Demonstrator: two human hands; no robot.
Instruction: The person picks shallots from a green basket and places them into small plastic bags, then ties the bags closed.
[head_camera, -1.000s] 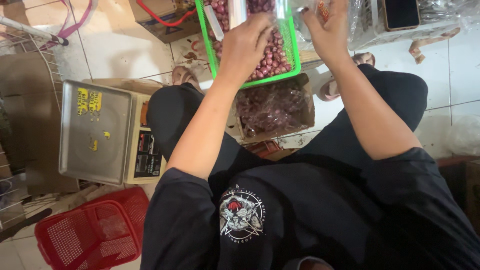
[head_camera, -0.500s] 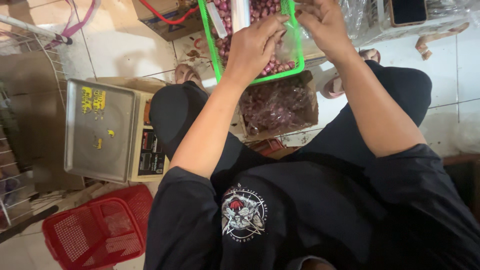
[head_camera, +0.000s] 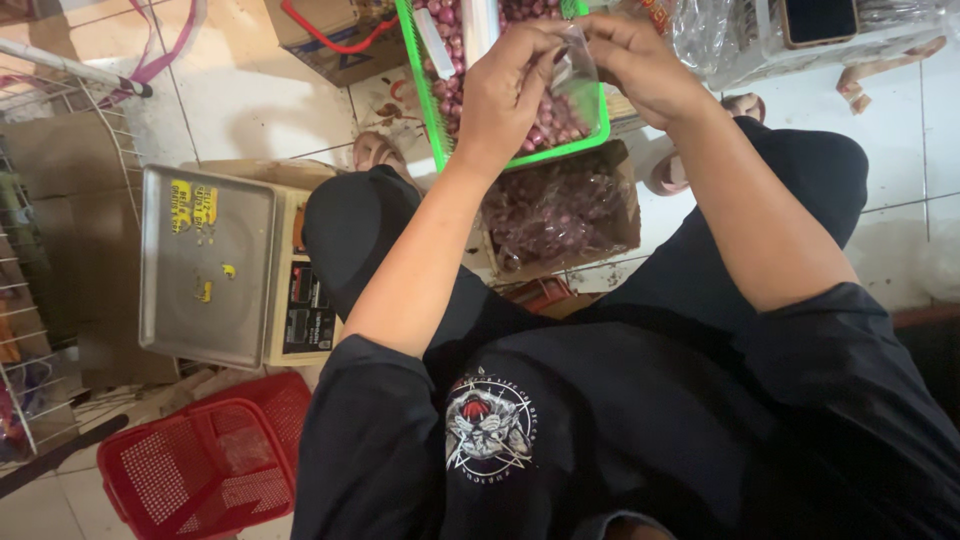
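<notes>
I sit on the floor with both hands raised over a green tray (head_camera: 430, 110) full of small red shallots (head_camera: 548, 120). My left hand (head_camera: 515, 85) and my right hand (head_camera: 640, 65) together pinch a small clear plastic bag (head_camera: 578, 62) between their fingers, just above the tray. A roll of clear bags (head_camera: 478, 25) lies in the tray beside my left hand. Under the tray stands a cardboard box (head_camera: 625, 215) holding bagged red shallots (head_camera: 555, 210).
A digital weighing scale (head_camera: 215, 265) with a steel pan stands at my left knee. Red plastic baskets (head_camera: 200, 465) lie near left. A wire rack (head_camera: 30, 260) lines the left edge. Clear bags and a white tray with a phone (head_camera: 820, 20) sit at far right.
Both hands have drawn together over the tray and now hold the small clear bag between them; earlier they were spread apart. The view has shifted slightly.
</notes>
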